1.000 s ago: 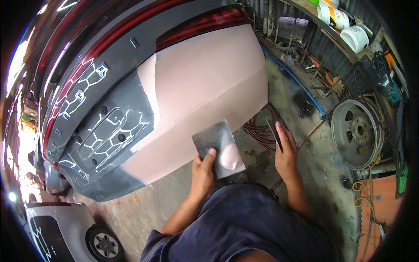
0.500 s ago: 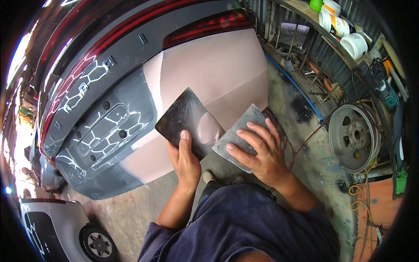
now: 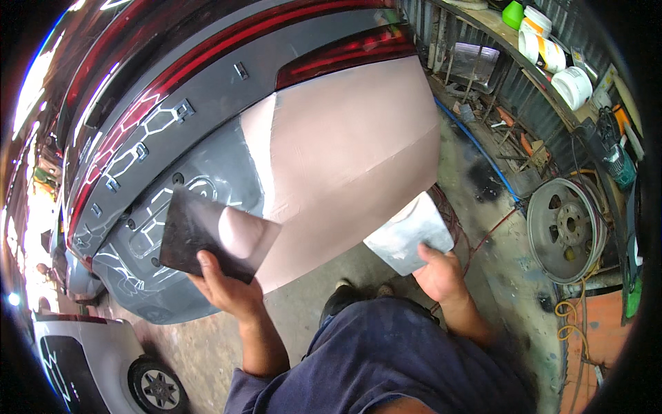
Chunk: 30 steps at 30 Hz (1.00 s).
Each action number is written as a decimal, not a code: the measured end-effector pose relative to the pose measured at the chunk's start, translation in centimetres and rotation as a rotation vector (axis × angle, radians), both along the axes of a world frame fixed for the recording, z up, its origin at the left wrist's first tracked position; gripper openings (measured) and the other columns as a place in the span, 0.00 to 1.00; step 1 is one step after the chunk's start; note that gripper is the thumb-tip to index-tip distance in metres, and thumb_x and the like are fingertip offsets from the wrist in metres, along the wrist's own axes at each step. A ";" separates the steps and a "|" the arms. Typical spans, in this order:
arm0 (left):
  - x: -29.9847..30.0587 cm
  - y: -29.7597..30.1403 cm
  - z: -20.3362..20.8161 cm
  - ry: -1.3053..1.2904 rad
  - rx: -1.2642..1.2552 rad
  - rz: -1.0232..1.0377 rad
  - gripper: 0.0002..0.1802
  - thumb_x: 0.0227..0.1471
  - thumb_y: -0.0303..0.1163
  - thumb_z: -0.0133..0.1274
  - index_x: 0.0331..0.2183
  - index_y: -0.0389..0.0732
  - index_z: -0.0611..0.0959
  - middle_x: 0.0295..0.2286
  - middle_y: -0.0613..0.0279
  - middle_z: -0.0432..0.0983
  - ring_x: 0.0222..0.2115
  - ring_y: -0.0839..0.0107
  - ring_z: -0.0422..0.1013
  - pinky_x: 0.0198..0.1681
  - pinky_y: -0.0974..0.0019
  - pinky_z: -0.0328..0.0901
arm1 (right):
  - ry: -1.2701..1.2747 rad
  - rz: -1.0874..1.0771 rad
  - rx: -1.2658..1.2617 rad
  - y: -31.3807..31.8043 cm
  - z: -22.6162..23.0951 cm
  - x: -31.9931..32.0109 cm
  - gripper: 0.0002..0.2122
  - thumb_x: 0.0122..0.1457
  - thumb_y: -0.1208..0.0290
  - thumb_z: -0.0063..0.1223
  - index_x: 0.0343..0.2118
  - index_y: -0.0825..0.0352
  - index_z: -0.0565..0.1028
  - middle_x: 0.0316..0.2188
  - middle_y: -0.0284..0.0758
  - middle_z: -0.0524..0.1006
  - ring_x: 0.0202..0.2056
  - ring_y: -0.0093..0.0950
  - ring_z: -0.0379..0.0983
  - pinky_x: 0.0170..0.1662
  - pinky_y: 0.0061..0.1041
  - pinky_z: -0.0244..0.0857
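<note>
In the head view, the left hand (image 3: 231,293) grips a dark plate (image 3: 189,238) at its near edge, the thumb lying on top and the other fingers hidden beneath. A rounded lump of pink paste (image 3: 238,233) sits on the plate toward its right side. The plate is left of the middle of the scene, in front of the grey part of the car.

The right hand (image 3: 440,277) is closed on a pale spreader (image 3: 409,238), pinching its near right corner with the thumb on the upper face. A light smear shows toward the spreader's far edge. The spreader stands to the right of the plate, well apart from it, and in sight overlaps the near edge of the car's pink panel (image 3: 352,131); whether the two touch, I cannot tell.

The car's rear runs across the far left, with a red taillight (image 3: 348,55) just beyond the pink panel. On the right, a blue hose (image 3: 476,148) lies along the floor, and a bare wheel (image 3: 541,234) stands near its end. White tubs (image 3: 572,87) rest on a shelf (image 3: 493,34) at the far right. A white vehicle (image 3: 114,345) is at the near left, its dark tyre (image 3: 138,393) on the floor (image 3: 207,348).
</note>
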<state>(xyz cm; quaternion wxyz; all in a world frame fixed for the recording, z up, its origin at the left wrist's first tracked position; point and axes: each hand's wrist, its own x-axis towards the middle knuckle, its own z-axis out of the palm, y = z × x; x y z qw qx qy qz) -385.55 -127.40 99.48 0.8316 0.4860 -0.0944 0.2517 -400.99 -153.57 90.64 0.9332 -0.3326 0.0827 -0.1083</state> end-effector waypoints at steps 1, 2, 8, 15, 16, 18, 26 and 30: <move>0.6 1.2 0.0 0.028 -0.011 0.034 0.27 0.63 0.37 0.50 0.59 0.38 0.67 0.53 0.53 0.69 0.52 0.61 0.69 0.57 0.56 0.64 | 0.000 0.084 0.121 0.0 0.5 0.2 0.31 0.64 0.63 0.52 0.67 0.63 0.55 0.64 0.44 0.63 0.66 0.47 0.57 0.63 0.61 0.54; 1.1 2.4 -0.3 0.058 -0.006 0.054 0.28 0.62 0.38 0.52 0.59 0.38 0.67 0.52 0.55 0.69 0.52 0.62 0.69 0.57 0.57 0.64 | 0.025 0.120 0.163 0.3 0.0 0.5 0.34 0.64 0.54 0.50 0.69 0.61 0.53 0.66 0.44 0.60 0.67 0.49 0.54 0.61 0.67 0.51; 3.2 6.6 -1.8 0.119 -0.084 0.037 0.23 0.64 0.35 0.49 0.57 0.38 0.68 0.50 0.57 0.72 0.49 0.65 0.70 0.54 0.59 0.66 | -0.074 0.203 0.395 1.4 3.1 2.8 0.46 0.56 0.24 0.30 0.71 0.51 0.46 0.71 0.43 0.46 0.68 0.58 0.45 0.56 0.78 0.47; 5.3 9.0 -3.3 0.143 -0.135 -0.006 0.25 0.64 0.37 0.49 0.58 0.38 0.68 0.50 0.56 0.71 0.50 0.65 0.70 0.55 0.58 0.66 | -0.325 0.164 0.078 2.1 7.3 6.0 0.45 0.56 0.36 0.49 0.71 0.56 0.48 0.70 0.47 0.48 0.69 0.58 0.42 0.59 0.74 0.47; 5.6 9.4 -3.5 0.137 -0.141 -0.033 0.25 0.64 0.37 0.49 0.59 0.38 0.67 0.50 0.56 0.71 0.51 0.65 0.70 0.55 0.58 0.67 | -0.363 0.164 -0.015 2.1 7.4 6.3 0.47 0.54 0.37 0.52 0.71 0.58 0.48 0.70 0.49 0.49 0.69 0.56 0.43 0.62 0.71 0.45; 6.0 9.9 -3.8 0.119 -0.133 -0.048 0.26 0.64 0.38 0.49 0.59 0.38 0.67 0.51 0.56 0.70 0.51 0.64 0.70 0.55 0.57 0.67 | -0.331 0.051 -0.172 3.8 7.6 6.3 0.48 0.48 0.45 0.60 0.69 0.63 0.53 0.68 0.51 0.52 0.68 0.51 0.48 0.67 0.58 0.45; 7.1 11.2 -4.4 0.130 -0.092 0.023 0.24 0.62 0.39 0.52 0.55 0.38 0.69 0.49 0.56 0.72 0.49 0.66 0.71 0.53 0.57 0.70 | -0.055 -0.095 -2.094 10.3 6.6 12.0 0.28 0.45 0.61 0.63 0.54 0.52 0.75 0.59 0.39 0.63 0.62 0.44 0.53 0.63 0.60 0.44; 7.2 10.5 -4.3 0.123 -0.090 0.030 0.23 0.63 0.39 0.52 0.54 0.37 0.71 0.49 0.56 0.72 0.49 0.67 0.71 0.53 0.56 0.70 | -0.115 -0.130 -2.141 10.9 6.1 13.9 0.25 0.46 0.62 0.62 0.51 0.53 0.77 0.59 0.38 0.64 0.63 0.45 0.53 0.63 0.59 0.44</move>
